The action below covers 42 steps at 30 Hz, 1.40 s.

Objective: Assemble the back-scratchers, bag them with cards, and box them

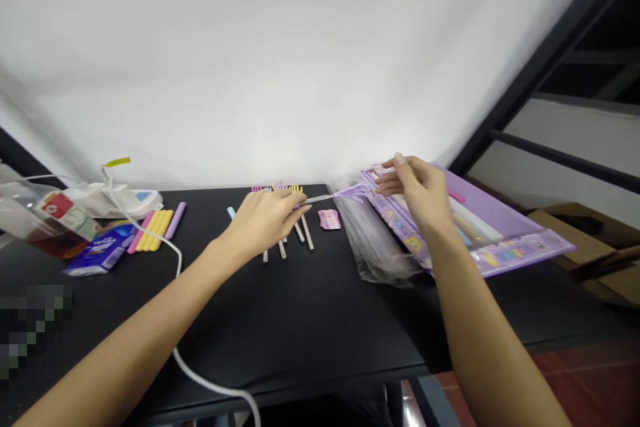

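My left hand [267, 220] pinches a slim metal rod with a purple claw-like head [354, 192], which looks like a back scratcher, pointing right. Under and behind that hand lie several similar metal rods [307, 233] with pink, blue, purple and yellow claw heads [295, 188], partly covered by it. My right hand [417, 190] hovers over the purple box [530, 250], fingers loosely bent and apart, close to the purple claw head. No object shows in it. A small pink packet [329, 219] lies between the hands.
Clear plastic wrap [375, 253] lies beside the box. At left are pink, yellow and purple tubes [155, 230], a blue packet [105, 248], a bottle of brown liquid [50, 217] and a power strip [115, 200]. A white cable [177, 307] crosses the black table [310, 327].
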Each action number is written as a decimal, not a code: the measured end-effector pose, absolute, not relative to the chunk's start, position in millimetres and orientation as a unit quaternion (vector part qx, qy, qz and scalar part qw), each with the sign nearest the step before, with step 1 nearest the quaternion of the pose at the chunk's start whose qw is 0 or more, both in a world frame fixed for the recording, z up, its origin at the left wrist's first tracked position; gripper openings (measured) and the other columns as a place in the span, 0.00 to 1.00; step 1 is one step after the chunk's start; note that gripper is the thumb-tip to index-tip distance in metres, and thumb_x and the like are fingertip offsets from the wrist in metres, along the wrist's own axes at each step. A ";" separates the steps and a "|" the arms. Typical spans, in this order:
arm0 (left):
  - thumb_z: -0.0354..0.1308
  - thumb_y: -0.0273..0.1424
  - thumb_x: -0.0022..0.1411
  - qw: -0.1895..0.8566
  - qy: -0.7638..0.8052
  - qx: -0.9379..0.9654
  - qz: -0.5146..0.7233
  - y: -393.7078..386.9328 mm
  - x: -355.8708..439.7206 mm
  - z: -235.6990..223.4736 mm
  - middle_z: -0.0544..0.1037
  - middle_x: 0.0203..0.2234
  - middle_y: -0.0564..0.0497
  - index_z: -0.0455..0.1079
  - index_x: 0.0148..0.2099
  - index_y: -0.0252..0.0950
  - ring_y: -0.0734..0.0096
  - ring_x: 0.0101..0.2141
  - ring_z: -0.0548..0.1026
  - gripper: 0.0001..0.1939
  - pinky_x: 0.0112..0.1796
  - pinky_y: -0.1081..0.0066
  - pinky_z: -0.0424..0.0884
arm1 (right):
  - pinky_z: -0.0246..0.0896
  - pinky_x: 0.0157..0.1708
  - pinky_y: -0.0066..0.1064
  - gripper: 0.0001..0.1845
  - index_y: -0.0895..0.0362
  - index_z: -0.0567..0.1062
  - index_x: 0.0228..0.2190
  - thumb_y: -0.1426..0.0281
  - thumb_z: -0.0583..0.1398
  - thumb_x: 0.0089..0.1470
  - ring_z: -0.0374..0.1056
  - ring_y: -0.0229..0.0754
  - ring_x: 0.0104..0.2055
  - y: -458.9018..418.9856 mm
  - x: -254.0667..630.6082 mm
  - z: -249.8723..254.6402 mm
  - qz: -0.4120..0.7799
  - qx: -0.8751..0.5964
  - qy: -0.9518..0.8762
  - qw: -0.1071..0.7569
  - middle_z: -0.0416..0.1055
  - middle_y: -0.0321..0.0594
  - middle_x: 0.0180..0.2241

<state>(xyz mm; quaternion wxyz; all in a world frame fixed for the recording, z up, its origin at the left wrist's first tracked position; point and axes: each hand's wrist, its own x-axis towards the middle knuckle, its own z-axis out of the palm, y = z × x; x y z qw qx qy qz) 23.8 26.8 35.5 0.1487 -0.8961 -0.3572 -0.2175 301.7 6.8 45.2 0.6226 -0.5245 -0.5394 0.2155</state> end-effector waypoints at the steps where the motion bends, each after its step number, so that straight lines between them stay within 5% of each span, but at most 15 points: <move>1: 0.50 0.37 0.73 0.140 -0.362 -0.898 -0.207 28.6 28.1 33.3 0.82 0.36 0.46 0.75 0.47 0.37 0.63 0.32 0.80 0.14 0.27 0.70 0.64 | 0.69 0.29 0.29 0.21 0.58 0.78 0.34 0.51 0.63 0.57 0.73 0.38 0.24 6.0 311.9 46.0 0.153 -0.565 -0.537 0.607 0.77 0.39 0.24; 5: 0.50 0.36 0.72 0.095 -0.399 -0.897 -0.161 31.6 36.3 21.7 0.83 0.37 0.48 0.76 0.48 0.38 0.61 0.34 0.80 0.14 0.27 0.70 0.63 | 0.67 0.32 0.30 0.09 0.59 0.79 0.37 0.68 0.63 0.56 0.75 0.42 0.27 3.8 324.5 42.0 0.077 -0.709 -0.570 0.408 0.80 0.42 0.29; 11: 0.50 0.38 0.72 0.067 -0.429 -0.887 -0.157 30.0 24.0 14.6 0.82 0.34 0.50 0.76 0.46 0.39 0.62 0.33 0.80 0.15 0.28 0.69 0.63 | 0.66 0.33 0.31 0.22 0.61 0.80 0.47 0.69 0.66 0.48 0.77 0.47 0.32 12.6 302.1 18.9 0.117 -0.750 -0.635 0.143 0.82 0.50 0.38; 17: 0.50 0.38 0.72 0.069 -0.438 -0.882 -0.159 28.1 16.5 15.7 0.82 0.34 0.50 0.76 0.46 0.39 0.61 0.33 0.80 0.14 0.28 0.69 0.64 | 0.65 0.32 0.30 0.22 0.60 0.81 0.43 0.77 0.62 0.44 0.78 0.50 0.36 17.1 306.6 13.0 0.090 -0.758 -0.632 0.134 0.81 0.46 0.28; 24: 0.50 0.37 0.72 0.064 -0.437 -0.882 -0.165 24.7 16.7 18.6 0.82 0.34 0.49 0.76 0.46 0.38 0.62 0.32 0.80 0.14 0.29 0.69 0.64 | 0.66 0.34 0.30 0.22 0.59 0.82 0.44 0.74 0.63 0.43 0.78 0.49 0.35 19.1 304.4 10.1 0.083 -0.764 -0.629 0.115 0.81 0.46 0.31; 30: 0.50 0.37 0.72 0.068 -0.435 -0.881 -0.171 23.1 15.7 18.3 0.82 0.33 0.50 0.76 0.46 0.39 0.62 0.31 0.79 0.14 0.27 0.70 0.62 | 0.65 0.30 0.30 0.21 0.60 0.81 0.43 0.72 0.64 0.45 0.78 0.49 0.31 21.3 301.1 8.8 0.116 -0.771 -0.618 0.098 0.78 0.43 0.22; 36: 0.51 0.38 0.72 0.080 -0.440 -0.879 -0.166 21.7 16.4 18.6 0.82 0.33 0.50 0.77 0.46 0.40 0.62 0.30 0.79 0.14 0.26 0.69 0.61 | 0.66 0.29 0.30 0.19 0.60 0.81 0.41 0.72 0.65 0.44 0.78 0.47 0.30 20.3 298.2 10.8 0.104 -0.771 -0.621 0.095 0.82 0.50 0.35; 42: 0.50 0.38 0.72 0.083 -0.437 -0.880 -0.169 20.8 16.8 18.1 0.81 0.31 0.51 0.77 0.45 0.40 0.63 0.30 0.79 0.14 0.25 0.70 0.59 | 0.67 0.29 0.30 0.11 0.58 0.82 0.32 0.73 0.66 0.42 0.77 0.46 0.26 21.2 297.6 9.8 0.097 -0.763 -0.632 0.095 0.81 0.47 0.30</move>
